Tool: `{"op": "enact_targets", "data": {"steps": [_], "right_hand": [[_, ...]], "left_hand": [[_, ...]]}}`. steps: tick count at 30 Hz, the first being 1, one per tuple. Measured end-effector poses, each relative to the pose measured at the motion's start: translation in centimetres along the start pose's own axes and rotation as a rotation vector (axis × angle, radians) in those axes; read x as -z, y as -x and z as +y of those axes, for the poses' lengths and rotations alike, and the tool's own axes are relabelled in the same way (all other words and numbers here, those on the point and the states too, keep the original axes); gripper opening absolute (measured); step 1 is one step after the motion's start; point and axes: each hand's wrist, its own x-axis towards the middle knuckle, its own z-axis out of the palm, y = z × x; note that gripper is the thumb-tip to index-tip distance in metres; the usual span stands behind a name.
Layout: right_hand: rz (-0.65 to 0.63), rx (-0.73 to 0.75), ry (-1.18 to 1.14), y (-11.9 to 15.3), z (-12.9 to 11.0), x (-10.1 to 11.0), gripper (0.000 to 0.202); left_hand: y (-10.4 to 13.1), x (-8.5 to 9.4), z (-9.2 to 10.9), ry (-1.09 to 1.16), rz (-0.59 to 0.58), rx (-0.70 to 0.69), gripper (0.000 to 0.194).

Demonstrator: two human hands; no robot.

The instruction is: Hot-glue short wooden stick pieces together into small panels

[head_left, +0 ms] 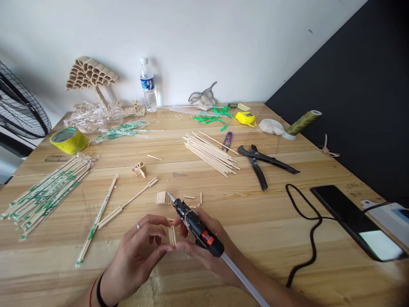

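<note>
My left hand (136, 247) pinches a small piece made of short wooden sticks (172, 235) between thumb and fingers. My right hand (212, 243) holds a black hot glue gun (196, 226). Its thumb and fingertips also meet the right side of the stick piece. A long translucent glue stick (243, 279) runs out of the back of the gun, and the nozzle points up and left. Just beyond the nozzle lies a row of short cut sticks (163, 198). The gun hides part of my right fingers and its own handle.
Loose skewers (209, 153), black cutters (263, 162) and purple snips (227, 140) lie ahead. Wrapped chopsticks (51, 187) and yellow tape (68, 140) are left. A stick-built tree model (91, 74) and water bottle (148, 85) stand behind. A phone (354, 221) and black cord (315, 238) lie right.
</note>
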Motion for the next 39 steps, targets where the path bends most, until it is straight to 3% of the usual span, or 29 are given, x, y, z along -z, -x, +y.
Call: {"op": "enact_targets", "data": {"steps": [7, 19, 27, 34, 39], "right_hand": [[0.010, 0.009, 0.020, 0.1, 0.5, -0.1, 0.030], [-0.021, 0.059, 0.252, 0.0, 1.6, 0.5, 0.028], [-0.003, 0.031, 0.224, -0.2, 2.5, 0.1, 0.036], [0.043, 0.072, 0.162, -0.4, -0.3, 0.5, 0.019], [0.011, -0.204, -0.012, -0.2, -1.3, 1.4, 0.043]], "left_hand": [[-0.1, -0.1, 0.0, 0.025, 0.004, 0.001, 0.011], [-0.6, 0.0, 0.4, -0.105, -0.053, -0.042, 0.013], [-0.4, 0.1, -0.1, -0.128, -0.073, -0.014, 0.007], [-0.4, 0.1, -0.5, -0.059, -0.048, 0.049, 0.016], [-0.4, 0.0, -1.4, 0.216, 0.029, 0.184, 0.010]]}}
